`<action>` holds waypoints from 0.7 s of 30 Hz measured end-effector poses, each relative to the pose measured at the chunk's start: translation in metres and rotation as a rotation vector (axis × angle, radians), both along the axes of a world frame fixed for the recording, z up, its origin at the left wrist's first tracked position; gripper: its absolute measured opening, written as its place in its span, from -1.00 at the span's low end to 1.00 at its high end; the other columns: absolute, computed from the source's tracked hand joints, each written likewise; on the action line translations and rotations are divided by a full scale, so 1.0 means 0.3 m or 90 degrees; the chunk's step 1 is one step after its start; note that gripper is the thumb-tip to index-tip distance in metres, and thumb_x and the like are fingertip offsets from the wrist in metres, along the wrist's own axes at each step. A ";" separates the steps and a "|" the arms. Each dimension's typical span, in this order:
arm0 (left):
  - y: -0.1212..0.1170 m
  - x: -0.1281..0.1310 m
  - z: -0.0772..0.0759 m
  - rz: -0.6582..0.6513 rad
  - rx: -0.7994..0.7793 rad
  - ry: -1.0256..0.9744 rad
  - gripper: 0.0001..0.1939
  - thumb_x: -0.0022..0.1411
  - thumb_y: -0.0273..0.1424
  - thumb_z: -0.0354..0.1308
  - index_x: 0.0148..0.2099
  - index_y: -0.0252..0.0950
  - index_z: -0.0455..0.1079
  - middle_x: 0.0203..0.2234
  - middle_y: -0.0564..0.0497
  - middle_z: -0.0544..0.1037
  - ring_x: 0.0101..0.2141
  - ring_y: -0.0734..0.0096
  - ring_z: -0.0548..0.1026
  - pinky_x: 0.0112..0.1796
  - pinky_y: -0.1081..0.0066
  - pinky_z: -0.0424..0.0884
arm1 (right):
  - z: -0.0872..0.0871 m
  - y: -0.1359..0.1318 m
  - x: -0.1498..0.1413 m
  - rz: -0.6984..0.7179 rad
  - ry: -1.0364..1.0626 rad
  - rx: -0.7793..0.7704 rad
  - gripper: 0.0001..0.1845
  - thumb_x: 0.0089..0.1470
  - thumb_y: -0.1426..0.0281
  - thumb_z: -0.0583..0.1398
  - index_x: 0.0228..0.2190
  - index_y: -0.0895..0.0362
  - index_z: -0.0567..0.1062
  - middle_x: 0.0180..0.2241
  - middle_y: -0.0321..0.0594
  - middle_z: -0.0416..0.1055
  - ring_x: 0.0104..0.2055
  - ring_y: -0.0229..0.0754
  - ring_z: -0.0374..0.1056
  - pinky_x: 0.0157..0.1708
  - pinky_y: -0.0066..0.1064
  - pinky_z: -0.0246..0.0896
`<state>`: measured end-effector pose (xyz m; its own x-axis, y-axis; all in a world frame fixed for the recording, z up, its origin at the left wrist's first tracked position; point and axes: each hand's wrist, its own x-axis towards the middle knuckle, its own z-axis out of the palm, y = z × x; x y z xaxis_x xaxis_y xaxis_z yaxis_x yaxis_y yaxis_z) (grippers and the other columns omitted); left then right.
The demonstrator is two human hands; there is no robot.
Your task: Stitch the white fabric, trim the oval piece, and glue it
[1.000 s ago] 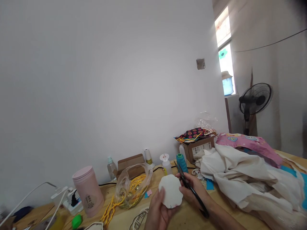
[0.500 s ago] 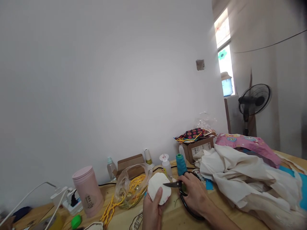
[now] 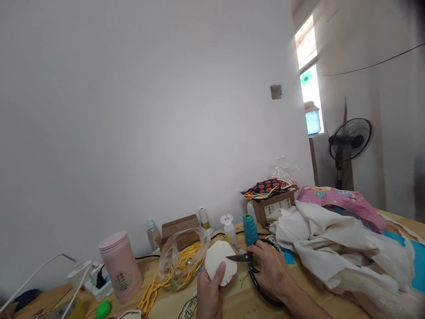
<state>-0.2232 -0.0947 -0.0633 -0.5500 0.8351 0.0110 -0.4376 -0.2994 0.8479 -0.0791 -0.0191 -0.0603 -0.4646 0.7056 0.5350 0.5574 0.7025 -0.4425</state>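
Note:
My left hand (image 3: 208, 294) is closed round a white scalloped piece (image 3: 219, 266) and holds it upright above the wooden table (image 3: 239, 305), thumb on its face. My right hand (image 3: 270, 270) grips black scissors (image 3: 250, 266) through the loops. The blades point left and the tips touch the right edge of the white piece. A teal thread spool (image 3: 249, 229) stands just behind the scissors.
A pile of cream cloth (image 3: 335, 252) and pink printed fabric (image 3: 338, 199) fills the right side. A plastic bag of yellow cord (image 3: 181, 261), a pink tumbler (image 3: 121, 266), small bottles (image 3: 229, 228), a cardboard box (image 3: 274, 204) and a power strip (image 3: 94, 281) stand along the wall. A fan (image 3: 350, 141) is at the back right.
The scissors swung from lying along my right hand to pointing left at the white piece. My left hand shifted the piece slightly left. Since half a second ago little has moved.

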 end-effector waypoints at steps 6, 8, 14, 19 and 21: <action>-0.003 -0.004 0.006 -0.003 -0.026 0.023 -0.33 -0.23 -0.36 0.35 -0.01 -0.37 0.29 -0.33 -0.11 0.56 -0.33 0.22 0.51 -0.32 0.33 0.46 | -0.004 0.014 0.006 -0.014 -0.002 0.003 -0.72 -0.16 0.46 0.11 -0.31 0.04 0.44 -0.37 -0.25 0.33 -0.29 -0.15 0.26 -0.36 -0.42 0.05; -0.005 -0.007 0.004 0.002 -0.026 0.025 -0.32 -0.22 -0.36 0.35 0.00 -0.38 0.28 -0.33 -0.12 0.56 -0.31 0.20 0.51 -0.31 0.31 0.46 | -0.006 0.017 0.007 -0.007 -0.006 0.011 -0.73 -0.16 0.47 0.11 -0.32 0.04 0.43 -0.37 -0.25 0.33 -0.28 -0.15 0.26 -0.36 -0.43 0.05; -0.004 -0.017 -0.007 -0.006 -0.023 0.080 -0.34 -0.21 -0.33 0.34 0.00 -0.38 0.30 -0.31 -0.12 0.56 -0.28 0.19 0.50 -0.26 0.32 0.44 | 0.003 0.015 0.009 -0.017 -0.021 0.009 -0.69 -0.21 0.51 0.11 -0.33 0.04 0.44 -0.37 -0.25 0.33 -0.29 -0.16 0.28 -0.35 -0.44 0.06; 0.001 -0.031 -0.007 -0.023 -0.015 0.101 -0.32 -0.19 -0.32 0.32 0.03 -0.38 0.28 -0.30 -0.15 0.56 -0.26 0.15 0.49 -0.24 0.26 0.42 | 0.000 0.016 0.007 -0.011 -0.018 0.012 -0.68 -0.23 0.50 0.12 -0.33 0.03 0.45 -0.38 -0.25 0.35 -0.30 -0.16 0.27 -0.37 -0.44 0.05; -0.004 -0.034 -0.003 -0.035 -0.016 0.100 -0.35 -0.18 -0.32 0.32 0.01 -0.38 0.30 -0.29 -0.15 0.55 -0.27 0.16 0.49 -0.25 0.27 0.43 | -0.003 0.033 0.018 -0.023 -0.014 0.025 -0.67 -0.24 0.51 0.12 -0.33 0.02 0.45 -0.38 -0.26 0.35 -0.31 -0.16 0.28 -0.37 -0.44 0.06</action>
